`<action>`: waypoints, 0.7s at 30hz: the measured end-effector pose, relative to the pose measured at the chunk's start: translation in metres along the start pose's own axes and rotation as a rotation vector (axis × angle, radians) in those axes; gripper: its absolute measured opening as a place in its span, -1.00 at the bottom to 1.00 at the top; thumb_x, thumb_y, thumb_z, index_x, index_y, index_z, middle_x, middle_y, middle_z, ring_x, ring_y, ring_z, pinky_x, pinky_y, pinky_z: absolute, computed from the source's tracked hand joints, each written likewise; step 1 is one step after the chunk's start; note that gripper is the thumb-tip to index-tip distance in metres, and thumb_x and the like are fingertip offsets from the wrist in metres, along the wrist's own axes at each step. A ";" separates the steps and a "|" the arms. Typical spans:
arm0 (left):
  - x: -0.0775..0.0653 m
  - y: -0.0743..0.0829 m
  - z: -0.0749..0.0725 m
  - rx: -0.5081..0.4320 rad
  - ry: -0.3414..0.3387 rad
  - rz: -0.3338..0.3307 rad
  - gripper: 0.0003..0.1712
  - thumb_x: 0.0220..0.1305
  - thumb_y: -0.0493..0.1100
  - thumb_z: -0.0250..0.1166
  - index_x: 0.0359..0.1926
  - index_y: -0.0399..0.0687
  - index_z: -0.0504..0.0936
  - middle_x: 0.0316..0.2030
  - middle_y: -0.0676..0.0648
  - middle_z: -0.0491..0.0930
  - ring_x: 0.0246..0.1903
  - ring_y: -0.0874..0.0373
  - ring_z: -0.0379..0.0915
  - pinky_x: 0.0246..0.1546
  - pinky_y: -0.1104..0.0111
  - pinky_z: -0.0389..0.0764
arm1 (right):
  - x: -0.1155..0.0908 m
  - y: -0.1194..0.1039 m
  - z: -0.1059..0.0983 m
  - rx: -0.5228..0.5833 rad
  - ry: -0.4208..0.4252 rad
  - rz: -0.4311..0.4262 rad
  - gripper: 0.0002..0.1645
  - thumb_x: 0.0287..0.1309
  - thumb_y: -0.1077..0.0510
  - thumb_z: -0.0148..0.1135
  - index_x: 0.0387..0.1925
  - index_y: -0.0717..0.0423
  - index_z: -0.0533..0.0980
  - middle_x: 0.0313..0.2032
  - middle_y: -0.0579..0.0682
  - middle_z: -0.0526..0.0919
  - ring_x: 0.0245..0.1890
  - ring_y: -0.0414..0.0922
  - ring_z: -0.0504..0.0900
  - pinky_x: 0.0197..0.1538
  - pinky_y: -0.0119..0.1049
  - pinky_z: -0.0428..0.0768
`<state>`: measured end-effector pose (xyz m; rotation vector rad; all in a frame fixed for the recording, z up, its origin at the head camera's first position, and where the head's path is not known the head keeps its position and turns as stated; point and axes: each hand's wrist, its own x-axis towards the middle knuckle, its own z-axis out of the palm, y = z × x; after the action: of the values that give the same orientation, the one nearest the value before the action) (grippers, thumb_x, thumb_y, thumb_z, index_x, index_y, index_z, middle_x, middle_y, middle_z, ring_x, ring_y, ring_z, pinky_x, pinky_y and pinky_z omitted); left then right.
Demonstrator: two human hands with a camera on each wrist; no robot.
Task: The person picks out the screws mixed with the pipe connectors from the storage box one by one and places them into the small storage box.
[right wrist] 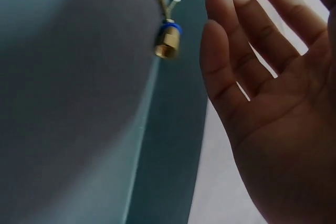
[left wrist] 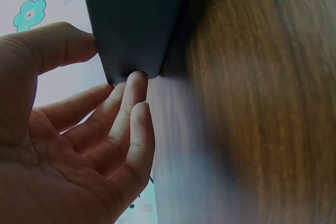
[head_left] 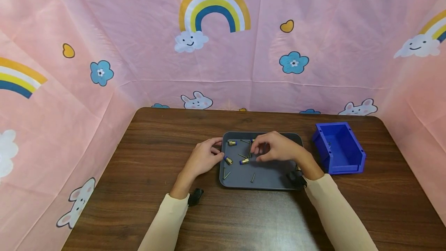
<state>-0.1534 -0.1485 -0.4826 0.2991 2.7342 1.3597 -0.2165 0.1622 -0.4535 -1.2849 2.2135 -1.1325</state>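
Observation:
A shallow dark grey tray [head_left: 273,175] holds brass push-fit fittings with blue collars, among them one fitting [head_left: 228,160] at the left and another [head_left: 244,161] near the middle. Several thin screws lie scattered around them, one screw [head_left: 253,177] toward the near side. My left hand [head_left: 203,157] rests at the tray's left end, thumb tip at the rim and fingertips against the outer wall. Over the tray, my right hand [head_left: 278,148] hovers with bent fingers and the thumb apart from them. A brass fitting [right wrist: 168,40] shows beside its fingers in the right wrist view; nothing shows in its grasp.
To the right of the tray stands a blue plastic bin [head_left: 343,167], open-topped, with something small inside. The brown wooden table [head_left: 146,146] carries both. Pink patterned cloth [head_left: 230,61] hangs around the back and sides. A dark strap-on device [head_left: 196,196] sits at each wrist.

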 end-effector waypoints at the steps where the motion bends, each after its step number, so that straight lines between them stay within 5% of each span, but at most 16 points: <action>1: 0.000 0.000 0.000 0.002 -0.002 0.001 -0.36 0.42 -0.27 0.45 0.48 -0.24 0.59 0.26 -0.20 0.70 -0.07 0.06 0.80 -0.07 0.12 0.77 | 0.001 0.002 0.001 0.007 -0.018 -0.006 -0.76 0.23 0.34 0.59 -0.07 0.23 0.75 -0.17 0.12 0.78 -0.18 0.06 0.73 -0.14 -0.18 0.73; 12: 0.000 0.000 -0.001 0.002 -0.006 -0.007 -0.35 0.42 -0.26 0.46 0.48 -0.22 0.59 0.26 -0.19 0.70 -0.07 0.07 0.79 -0.07 0.12 0.77 | 0.011 0.012 0.010 0.025 -0.176 -0.024 -0.77 0.19 0.36 0.63 -0.13 0.19 0.76 -0.20 0.02 0.79 -0.25 -0.01 0.73 -0.15 -0.26 0.70; 21: -0.001 0.001 -0.001 0.002 -0.001 0.019 -0.37 0.41 -0.28 0.45 0.46 -0.23 0.61 0.24 -0.21 0.71 -0.09 0.06 0.80 -0.10 0.12 0.77 | 0.015 0.008 0.014 -0.013 -0.248 0.014 -0.79 0.15 0.35 0.66 -0.20 0.12 0.79 -0.36 -0.09 0.74 -0.37 -0.27 0.64 -0.29 -0.34 0.63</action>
<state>-0.1526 -0.1491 -0.4812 0.3275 2.7384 1.3616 -0.2197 0.1452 -0.4670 -1.3343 2.0473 -0.9012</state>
